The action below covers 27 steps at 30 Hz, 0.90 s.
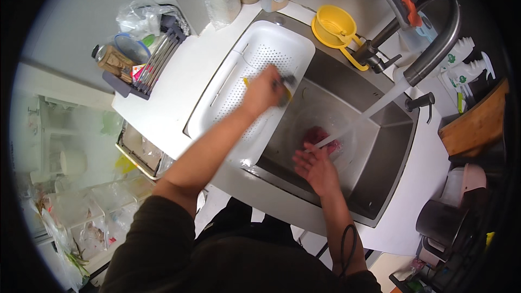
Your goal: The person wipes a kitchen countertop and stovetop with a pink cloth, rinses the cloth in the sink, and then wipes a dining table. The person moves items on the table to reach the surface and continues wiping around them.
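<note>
My left hand [261, 95] is over the white perforated drain basket [296, 43] set across the left part of the sink. Its fingers are closed round a small dark and yellow thing [287, 83], smeared by motion, whose kind I cannot make out. Above the steel sink basin [369, 168], my right hand [316, 169] is open, palm up with fingers apart, and holds nothing. Water [374, 109] streams from the grey faucet [434, 57] down to the fingertips of that hand. Just beyond them a dark red, soft-looking thing [316, 137] lies in the basin, partly hidden by the water.
A yellow strainer [334, 24] sits at the sink's back edge, beside the faucet base. White spray bottles [467, 70] and a wooden board [477, 119] stand to the right. At the left, a grey rack [157, 65] holds a jar and utensils. An open fridge [70, 168] is lower left.
</note>
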Available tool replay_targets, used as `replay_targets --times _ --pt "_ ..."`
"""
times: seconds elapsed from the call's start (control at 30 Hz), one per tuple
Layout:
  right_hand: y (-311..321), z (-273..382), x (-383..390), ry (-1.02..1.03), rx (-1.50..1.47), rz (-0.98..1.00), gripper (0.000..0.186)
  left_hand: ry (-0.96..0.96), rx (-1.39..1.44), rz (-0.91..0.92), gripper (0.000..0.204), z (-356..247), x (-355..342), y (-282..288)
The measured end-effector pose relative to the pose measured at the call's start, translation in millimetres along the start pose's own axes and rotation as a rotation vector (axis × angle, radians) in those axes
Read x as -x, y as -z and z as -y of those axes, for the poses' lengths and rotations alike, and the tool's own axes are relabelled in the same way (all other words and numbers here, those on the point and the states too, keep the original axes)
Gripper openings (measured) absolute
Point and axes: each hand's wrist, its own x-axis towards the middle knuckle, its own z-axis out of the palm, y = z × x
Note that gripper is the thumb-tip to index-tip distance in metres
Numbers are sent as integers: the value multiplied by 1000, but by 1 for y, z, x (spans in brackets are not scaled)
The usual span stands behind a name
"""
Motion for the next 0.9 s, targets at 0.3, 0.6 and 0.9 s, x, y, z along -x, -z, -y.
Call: replay_targets --times 0.3,0.6,0.9 --pt "18 -23 -44 102 -261 -131 26 -340 -112 372 50 -41 120 -5" --pt "64 -17 -59 117 -203 -351 22 153 -580 468 53 -17 134 25" --pt "35 1 -72 65 108 -133 42 235 -615 374 31 -36 115 26"
